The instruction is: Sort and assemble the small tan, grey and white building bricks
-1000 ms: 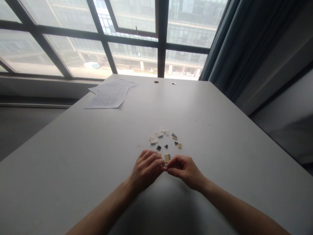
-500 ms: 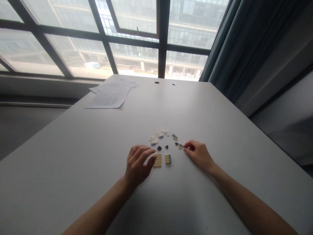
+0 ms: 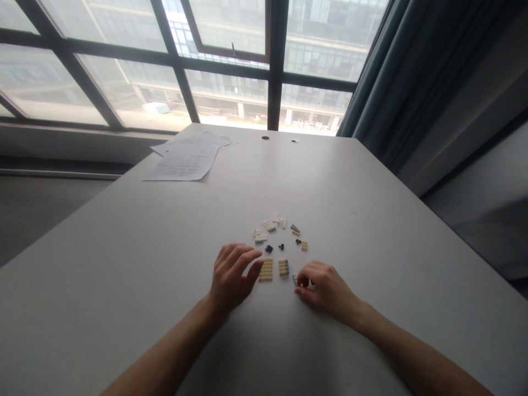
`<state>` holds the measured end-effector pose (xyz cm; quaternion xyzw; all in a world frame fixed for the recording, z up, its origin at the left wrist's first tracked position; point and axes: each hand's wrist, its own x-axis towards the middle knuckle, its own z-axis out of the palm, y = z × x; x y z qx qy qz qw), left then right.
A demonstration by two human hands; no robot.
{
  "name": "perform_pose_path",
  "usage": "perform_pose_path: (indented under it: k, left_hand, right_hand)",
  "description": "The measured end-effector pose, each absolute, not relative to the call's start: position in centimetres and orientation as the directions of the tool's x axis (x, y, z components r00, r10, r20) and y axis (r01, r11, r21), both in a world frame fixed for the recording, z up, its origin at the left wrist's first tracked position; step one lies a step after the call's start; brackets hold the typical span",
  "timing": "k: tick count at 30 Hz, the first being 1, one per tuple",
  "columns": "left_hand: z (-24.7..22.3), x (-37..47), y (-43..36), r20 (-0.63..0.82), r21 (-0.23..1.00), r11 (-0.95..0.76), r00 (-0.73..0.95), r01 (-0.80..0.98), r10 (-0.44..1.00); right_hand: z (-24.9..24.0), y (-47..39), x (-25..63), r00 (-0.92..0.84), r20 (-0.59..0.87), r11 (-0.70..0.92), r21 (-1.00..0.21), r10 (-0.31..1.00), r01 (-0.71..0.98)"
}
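My left hand (image 3: pixel 236 275) rests on the table, thumb and fingers apart, beside a tan building-block plate (image 3: pixel 266 270). To the right of that plate lies a smaller tan block piece (image 3: pixel 283 268) with a grey-blue edge. My right hand (image 3: pixel 322 283) is closed in a pinch on a small grey block piece (image 3: pixel 295 280), just right of the tan and grey-blue one. Its fingers partly cover the grey piece. Behind are two black pieces (image 3: pixel 269 249), a small tan plate (image 3: pixel 304 246) and another small black piece (image 3: pixel 297 242).
White block pieces (image 3: pixel 267 225) and a few grey ones lie in an arc farther back. Sheets of printed paper (image 3: pixel 185 159) are at the table's far left. Two round holes (image 3: pixel 265 138) sit near the far edge of the white table (image 3: pixel 256 341), before a window.
My right hand has moved toward me and slightly left, carrying the grey piece away from beside the small tan plate. My left hand has stayed in place.
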<state>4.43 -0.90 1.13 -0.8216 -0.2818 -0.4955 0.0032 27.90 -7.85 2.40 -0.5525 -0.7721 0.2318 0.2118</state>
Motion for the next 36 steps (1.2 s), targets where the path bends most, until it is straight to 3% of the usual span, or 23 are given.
perform_pose_path:
  k: [7, 15, 21, 25, 36]
  left_hand:
    - [1.2, 4.3, -1.1, 0.822, 0.255, -0.851, 0.361, 0.458, 0.441]
    - [1.4, 4.5, -1.3, 0.858, 0.251, -0.869, 0.317, 0.425, 0.403]
    - [1.4, 4.5, -1.3, 0.847, 0.256, -0.871, 0.338, 0.418, 0.411]
    - [1.2, 4.4, -1.3, 0.848, 0.268, -0.871, 0.33, 0.411, 0.416]
    - [0.7, 4.5, -1.1, 0.841, 0.267, -0.873, 0.344, 0.407, 0.418]
  right_hand:
    - [1.8, -8.8, 27.1, -0.358, 0.089, 0.342, -0.574, 0.929, 0.744]
    - [0.7, -9.0, 27.6, -0.376, 0.248, 0.448, -0.573, 0.893, 0.686]
    - [0.6, -8.9, 27.7, -0.536, 0.304, 0.615, -0.448, 0.787, 0.649]
    - [0.7, -9.0, 27.5, -0.553, 0.295, 0.626, -0.407, 0.779, 0.665]
    - [0.6, -9.6, 26.5, -0.476, 0.259, 0.542, -0.434, 0.84, 0.72]
